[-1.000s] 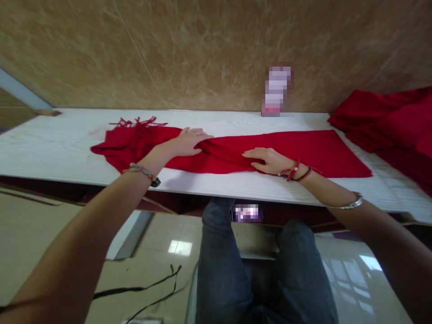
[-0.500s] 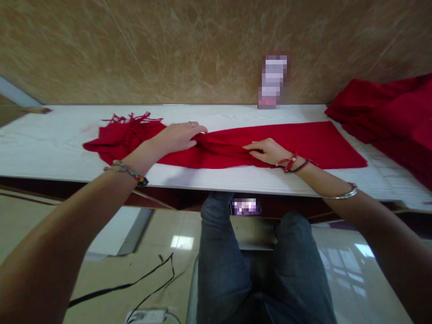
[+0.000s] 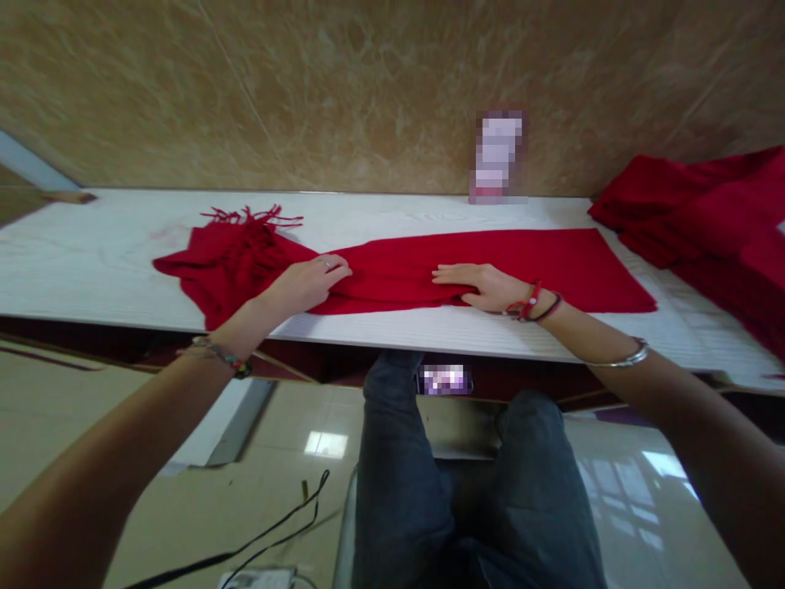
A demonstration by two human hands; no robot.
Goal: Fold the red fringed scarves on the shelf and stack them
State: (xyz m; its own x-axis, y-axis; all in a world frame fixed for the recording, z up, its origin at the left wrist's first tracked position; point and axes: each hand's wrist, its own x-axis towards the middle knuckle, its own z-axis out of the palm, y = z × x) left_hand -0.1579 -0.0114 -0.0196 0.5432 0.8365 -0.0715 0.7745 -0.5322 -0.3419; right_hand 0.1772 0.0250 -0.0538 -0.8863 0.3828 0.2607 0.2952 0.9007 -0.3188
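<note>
A red scarf (image 3: 392,266) lies lengthwise along the white wood-grain tabletop (image 3: 380,214). Its right part is folded flat into a long strip, while the left end is bunched, with a fringe showing at the back. My left hand (image 3: 310,282), wearing a ring, has its fingers curled down on the scarf where the bunched part meets the strip, and it pinches the cloth. Further right, my right hand (image 3: 491,286) rests on the strip with its fingers stretched out flat. Its thumb lies by a small crease near the front edge.
More red cloth (image 3: 693,213) is heaped at the right end of the table. A blurred upright object (image 3: 498,155) leans on the brown wall. Beneath the tabletop, a phone-like lit screen (image 3: 445,379) lies on a shelf, near my knees. Black cable (image 3: 270,532) loops across the floor.
My left hand has moved left and slightly nearer along the scarf. My right hand's fingers have spread flatter. The dark fold between the hands is now smoothed out.
</note>
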